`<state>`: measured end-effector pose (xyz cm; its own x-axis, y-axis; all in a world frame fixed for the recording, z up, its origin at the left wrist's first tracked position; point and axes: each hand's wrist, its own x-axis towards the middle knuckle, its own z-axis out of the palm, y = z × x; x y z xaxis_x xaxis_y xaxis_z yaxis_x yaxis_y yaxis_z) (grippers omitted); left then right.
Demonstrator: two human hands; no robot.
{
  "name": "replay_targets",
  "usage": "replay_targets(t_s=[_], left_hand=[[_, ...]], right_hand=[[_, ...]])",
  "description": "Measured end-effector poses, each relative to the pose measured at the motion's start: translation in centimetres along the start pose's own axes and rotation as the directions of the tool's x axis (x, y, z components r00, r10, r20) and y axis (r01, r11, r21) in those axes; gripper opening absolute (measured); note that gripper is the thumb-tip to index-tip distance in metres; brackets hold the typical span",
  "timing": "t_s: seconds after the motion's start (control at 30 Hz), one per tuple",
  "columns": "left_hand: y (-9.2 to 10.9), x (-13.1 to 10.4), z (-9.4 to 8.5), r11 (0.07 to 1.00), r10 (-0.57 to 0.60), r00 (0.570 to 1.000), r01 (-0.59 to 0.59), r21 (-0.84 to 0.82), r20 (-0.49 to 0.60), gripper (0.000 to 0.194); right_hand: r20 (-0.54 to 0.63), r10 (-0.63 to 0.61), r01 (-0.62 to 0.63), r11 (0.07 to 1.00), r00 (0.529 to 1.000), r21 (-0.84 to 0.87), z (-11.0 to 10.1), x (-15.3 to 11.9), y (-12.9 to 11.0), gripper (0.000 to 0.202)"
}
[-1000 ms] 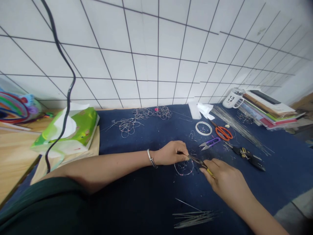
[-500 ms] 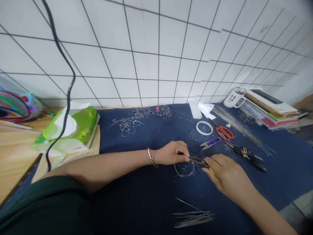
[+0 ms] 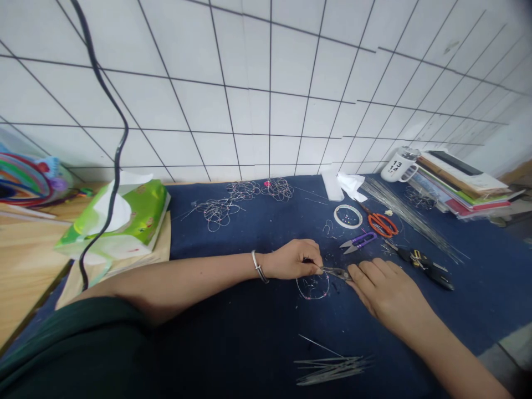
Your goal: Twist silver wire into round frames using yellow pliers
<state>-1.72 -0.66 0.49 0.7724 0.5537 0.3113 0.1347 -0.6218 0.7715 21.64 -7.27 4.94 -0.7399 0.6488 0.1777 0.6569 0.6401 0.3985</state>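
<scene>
Clock directions reckoned from the wire loop, 12 toward the wall. The wire loop, thin and set with small pink beads, sits at centre over the dark blue cloth, just under the left fingertips; whether it rests on the cloth, cannot tell. Left hand, at about 10 o'clock, has thumb and index finger brought together, pinching the loop at its top; a silver bracelet circles the wrist. Right hand, at 3 o'clock, has its fingers curled around the pliers; handles hidden by the palm. Plier tips point to 9 o'clock and meet the left fingertips; too small to tell whether they bite the wire. Short wire scraps lie within the loop's outline. At 2 o'clock: purple snips, with orange-handled scissors beyond. At 1 o'clock: a white shallow dish containing small coloured beads. Near 3 o'clock, past the right hand's knuckles: a black-handled tool. Between 5 and 6 o'clock: a bunch of straight wires, roughly parallel, one lying askew. From 10 to 11 o'clock: three tangled clusters of beaded wire, side by side. Farther out at 2 o'clock: a long wire bundle, fanned at its near end.
</scene>
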Motion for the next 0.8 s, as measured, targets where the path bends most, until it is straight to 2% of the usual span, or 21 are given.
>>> replay_targets(t_s=[0.23,0.43,0.63,0.8], left_hand=[[-0.1,0.1,0.0,0.999,0.032,0.999,-0.033,0.024,0.022,0.009],[-0.2,0.1,0.4,0.998,-0.004,0.999,0.006,0.055,-0.04,0.008],[0.3,0.0,0.4,0.997,-0.004,0.997,0.009,0.083,-0.072,0.013],[0.2,-0.1,0.4,0.999,-0.004,0.997,0.007,0.037,-0.078,0.012]], right_hand=[[0.023,-0.008,0.008,1.0,1.0,-0.002,0.0,0.0,-0.1,0.023],[0.002,0.146,-0.143,0.967,0.989,0.209,0.7,-0.3,-1.1,0.022],[0.097,0.31,-0.324,0.881,0.946,0.344,1.4,-1.0,-2.2,0.025],[0.13,0.336,-0.359,0.842,0.933,0.403,1.1,-0.8,-2.7,0.025]])
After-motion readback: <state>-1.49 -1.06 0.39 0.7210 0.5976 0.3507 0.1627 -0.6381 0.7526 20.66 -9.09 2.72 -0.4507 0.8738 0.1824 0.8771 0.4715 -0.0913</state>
